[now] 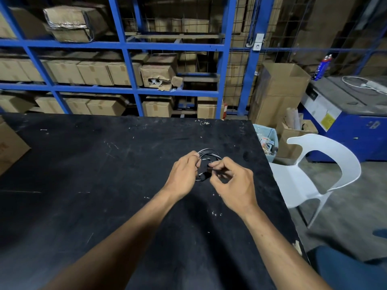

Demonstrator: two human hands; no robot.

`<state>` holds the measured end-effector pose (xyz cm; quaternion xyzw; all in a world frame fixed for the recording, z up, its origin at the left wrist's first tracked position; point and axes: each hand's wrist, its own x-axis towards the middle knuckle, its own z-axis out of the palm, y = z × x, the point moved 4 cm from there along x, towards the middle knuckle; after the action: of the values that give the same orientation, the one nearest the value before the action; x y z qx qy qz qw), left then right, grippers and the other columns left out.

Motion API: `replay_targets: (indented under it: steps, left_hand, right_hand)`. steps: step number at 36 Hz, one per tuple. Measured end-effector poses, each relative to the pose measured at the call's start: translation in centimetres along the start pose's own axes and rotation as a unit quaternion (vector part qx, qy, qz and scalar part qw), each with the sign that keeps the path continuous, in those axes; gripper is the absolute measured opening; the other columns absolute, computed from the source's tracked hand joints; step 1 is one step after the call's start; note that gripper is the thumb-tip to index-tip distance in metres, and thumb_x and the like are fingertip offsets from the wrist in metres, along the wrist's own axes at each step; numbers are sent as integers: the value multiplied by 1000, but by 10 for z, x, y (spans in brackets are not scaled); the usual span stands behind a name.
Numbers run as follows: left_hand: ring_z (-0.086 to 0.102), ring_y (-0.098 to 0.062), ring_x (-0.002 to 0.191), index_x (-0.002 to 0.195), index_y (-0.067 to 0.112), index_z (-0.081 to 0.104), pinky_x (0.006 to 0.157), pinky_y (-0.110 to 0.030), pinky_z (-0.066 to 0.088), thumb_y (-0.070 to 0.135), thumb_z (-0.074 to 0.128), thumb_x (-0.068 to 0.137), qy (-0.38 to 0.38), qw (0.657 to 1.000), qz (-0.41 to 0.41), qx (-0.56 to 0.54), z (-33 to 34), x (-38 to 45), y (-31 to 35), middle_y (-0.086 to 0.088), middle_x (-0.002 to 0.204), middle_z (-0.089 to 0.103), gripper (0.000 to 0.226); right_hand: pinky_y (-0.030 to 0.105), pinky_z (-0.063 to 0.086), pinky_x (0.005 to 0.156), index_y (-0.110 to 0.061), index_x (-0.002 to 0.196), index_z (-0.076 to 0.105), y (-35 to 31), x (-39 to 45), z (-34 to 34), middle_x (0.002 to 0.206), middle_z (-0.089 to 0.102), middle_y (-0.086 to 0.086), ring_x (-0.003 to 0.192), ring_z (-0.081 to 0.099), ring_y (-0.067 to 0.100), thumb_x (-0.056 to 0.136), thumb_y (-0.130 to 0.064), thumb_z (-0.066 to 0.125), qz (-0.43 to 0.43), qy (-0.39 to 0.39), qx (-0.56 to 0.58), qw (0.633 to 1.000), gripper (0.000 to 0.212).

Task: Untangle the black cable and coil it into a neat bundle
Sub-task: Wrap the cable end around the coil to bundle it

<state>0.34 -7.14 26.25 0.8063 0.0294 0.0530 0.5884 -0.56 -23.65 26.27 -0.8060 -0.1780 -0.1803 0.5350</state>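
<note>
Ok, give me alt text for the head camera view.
Two bare hands hold a coiled black cable above a scuffed black table: left hand grips the loops, right hand pinches one end. Blue shelving with cardboard boxes stands behind.

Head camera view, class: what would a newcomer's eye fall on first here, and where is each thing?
First, the two bare hands at the centre, the left hand gripping a small coil of black cable while the right hand pinches a strand of it, above the scuffed black table. Next, the white plastic chair at the table's right, and the blue shelving stacked with cardboard boxes behind.
</note>
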Motion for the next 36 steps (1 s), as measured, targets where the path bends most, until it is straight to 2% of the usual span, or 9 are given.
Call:
replay_targets:
  steps: [6, 14, 17, 21, 24, 27, 30, 33, 36]
  left_hand:
    - [43, -16, 66, 73, 19, 42, 68, -40, 39, 27, 34, 103, -2, 999, 22, 50, 9, -6, 1, 8, 68, 47, 32]
    - [46, -13, 62, 69, 25, 43, 64, -39, 41, 31, 36, 98, 5, 999, 9, 44, 16, -12, 7, 8, 64, 52, 31]
    - [54, -19, 72, 73, 21, 47, 72, -52, 49, 36, 36, 97, -6, 1000, -11, 26, 18, -13, 11, 2, 73, 57, 30]
    - [56, -16, 72, 82, 20, 49, 74, -44, 52, 50, 37, 97, -12, 999, -46, 16, 20, -11, 15, 3, 76, 61, 36]
    - [56, -18, 76, 92, 20, 48, 84, -47, 55, 56, 33, 104, -24, 997, -70, 35, 22, -9, 16, 1, 81, 60, 41]
    - [53, -22, 82, 106, 11, 57, 92, -52, 52, 49, 30, 108, -36, 997, -72, 12, 23, -9, 20, -1, 83, 58, 46]
    - [49, -17, 74, 98, 7, 56, 75, -43, 47, 39, 33, 111, -14, 999, -17, 34, 21, -9, 24, 0, 79, 54, 42]
    - [44, -7, 57, 76, 20, 42, 59, -31, 39, 37, 38, 111, 24, 996, 18, 79, 17, -9, 24, 11, 61, 48, 39]
    - [46, -6, 49, 76, 26, 44, 54, -32, 39, 37, 42, 111, 46, 989, 46, 134, 15, -9, 25, 6, 58, 51, 36]
  right_hand:
    - [16, 58, 81, -20, 89, 69, 2, -1, 9, 100, 79, -14, 88, 77, 6, 78, -1, 76, -15, 30, 1, 999, 23]
    - [25, 61, 77, -7, 101, 74, 0, -15, 14, 105, 77, -3, 94, 74, 10, 82, 6, 79, -95, 135, -14, 986, 23]
    - [26, 61, 79, -6, 99, 74, 0, -18, 13, 106, 74, -8, 96, 73, 9, 84, 7, 79, -104, 157, -18, 982, 21]
    - [28, 61, 79, -6, 99, 75, -1, -19, 11, 106, 75, -8, 97, 73, 8, 83, 8, 78, -99, 170, -17, 980, 22]
    - [32, 62, 80, -6, 95, 73, -2, -20, 9, 108, 76, -6, 99, 74, 10, 82, 9, 77, -99, 182, -12, 978, 20]
    - [34, 63, 81, -4, 91, 73, -3, -20, 7, 108, 76, -5, 99, 75, 13, 82, 10, 78, -100, 186, -17, 977, 17]
    - [29, 62, 83, -3, 93, 74, -7, -18, 3, 107, 74, -10, 101, 74, 8, 83, 7, 76, -105, 175, -23, 979, 15]
    - [23, 61, 86, -5, 98, 77, -12, -18, 1, 105, 75, -10, 98, 74, 5, 83, 4, 72, -114, 151, -47, 981, 18]
    - [21, 61, 79, -5, 100, 80, -13, -20, -5, 101, 80, -1, 89, 73, 5, 83, 3, 72, -125, 139, -80, 979, 21]
